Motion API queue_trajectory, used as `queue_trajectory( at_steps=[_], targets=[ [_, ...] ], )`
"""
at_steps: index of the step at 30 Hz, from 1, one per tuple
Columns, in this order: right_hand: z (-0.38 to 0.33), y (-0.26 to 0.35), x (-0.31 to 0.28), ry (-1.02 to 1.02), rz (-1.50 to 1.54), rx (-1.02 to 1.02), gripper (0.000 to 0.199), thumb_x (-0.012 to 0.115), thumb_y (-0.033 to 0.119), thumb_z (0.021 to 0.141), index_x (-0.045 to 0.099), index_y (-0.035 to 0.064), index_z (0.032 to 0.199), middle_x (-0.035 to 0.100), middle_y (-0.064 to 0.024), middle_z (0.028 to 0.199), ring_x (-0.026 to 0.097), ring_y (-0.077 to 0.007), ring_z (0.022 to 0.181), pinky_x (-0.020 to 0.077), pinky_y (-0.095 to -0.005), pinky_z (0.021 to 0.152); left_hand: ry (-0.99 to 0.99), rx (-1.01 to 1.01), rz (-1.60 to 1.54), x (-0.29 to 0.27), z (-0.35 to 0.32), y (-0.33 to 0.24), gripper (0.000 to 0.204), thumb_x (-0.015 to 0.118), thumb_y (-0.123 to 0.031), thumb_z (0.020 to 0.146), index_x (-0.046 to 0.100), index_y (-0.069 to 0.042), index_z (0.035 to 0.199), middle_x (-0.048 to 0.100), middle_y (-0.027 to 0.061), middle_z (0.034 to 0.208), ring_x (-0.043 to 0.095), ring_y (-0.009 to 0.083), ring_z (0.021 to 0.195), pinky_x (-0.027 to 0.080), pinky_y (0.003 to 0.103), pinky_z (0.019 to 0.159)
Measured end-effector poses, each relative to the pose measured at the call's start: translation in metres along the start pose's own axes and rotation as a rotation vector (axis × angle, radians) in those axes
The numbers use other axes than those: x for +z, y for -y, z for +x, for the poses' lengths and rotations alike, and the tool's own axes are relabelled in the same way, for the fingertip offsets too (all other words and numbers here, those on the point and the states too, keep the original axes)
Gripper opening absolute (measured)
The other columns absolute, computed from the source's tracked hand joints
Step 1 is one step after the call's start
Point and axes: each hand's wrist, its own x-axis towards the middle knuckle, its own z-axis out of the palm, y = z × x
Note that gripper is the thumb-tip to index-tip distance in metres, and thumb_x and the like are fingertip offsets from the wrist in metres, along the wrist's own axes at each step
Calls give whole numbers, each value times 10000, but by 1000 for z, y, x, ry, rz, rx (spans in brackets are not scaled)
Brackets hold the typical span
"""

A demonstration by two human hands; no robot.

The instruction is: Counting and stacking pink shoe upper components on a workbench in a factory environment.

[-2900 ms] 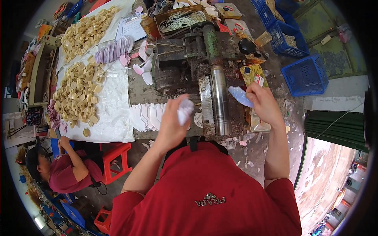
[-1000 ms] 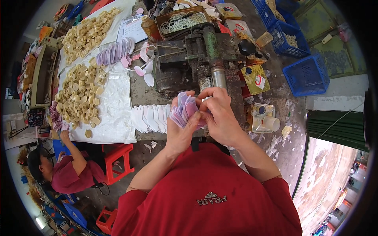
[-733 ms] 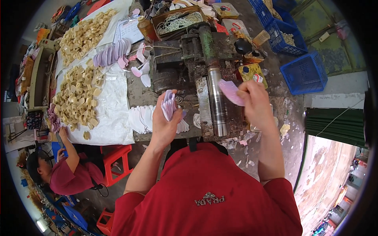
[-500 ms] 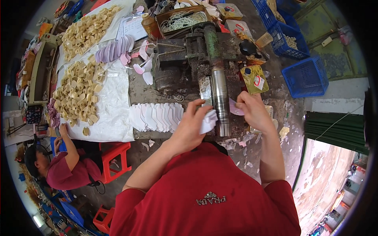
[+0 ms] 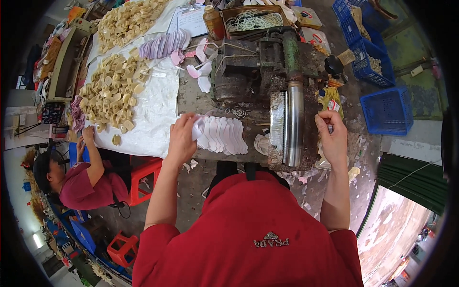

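My left hand (image 5: 181,137) is closed on a white cut-out piece (image 5: 196,130) at the left end of a row of overlapping white and pale pink pieces (image 5: 222,135) on the table. Right of this row stands a dark, greasy machine (image 5: 241,83) with a shiny metal roller (image 5: 295,125); a ridged strip lies along the roller's left side. Just right of the roller, my right hand (image 5: 332,131) is raised with its fingers curled together. Whatever they hold, if anything, cannot be made out. A crumpled whitish scrap (image 5: 261,144) lies between the row and the machine.
Piles of beige pieces (image 5: 112,91) cover a white sheet (image 5: 160,103) at left. Lilac pieces (image 5: 165,44), a bottle (image 5: 213,23) and a box of cords (image 5: 256,20) sit farther back. Blue crates (image 5: 386,112) stand at right. A co-worker (image 5: 79,179) sits at far left.
My left hand has moved left from the roller to the row's left end with white material. My right hand has come away from the roller; the lilac piece it held no longer shows. The view has shifted.
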Motion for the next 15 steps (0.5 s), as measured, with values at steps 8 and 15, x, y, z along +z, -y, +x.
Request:
queue_trajectory(
  at_steps=[8,15],
  targets=[
    [-1,28,8,-31,82,-60,124,616,109,865,578,3,918,586,-81,807,568,-177,727,453,-289,703,214,-24,-41,-2,-7,2,456,617,25,664,565,-18,1116,545,142,1106,555,324,1018,440,415,855],
    [-19,88,62,129,46,-362,146,678,51,758,606,63,885,535,-86,1058,466,-302,1009,375,-394,853,167,-24,-1609,-7,17,-99,382,633,-66,795,546,-10,1163,545,100,1165,554,203,1059,437,334,930]
  ],
)
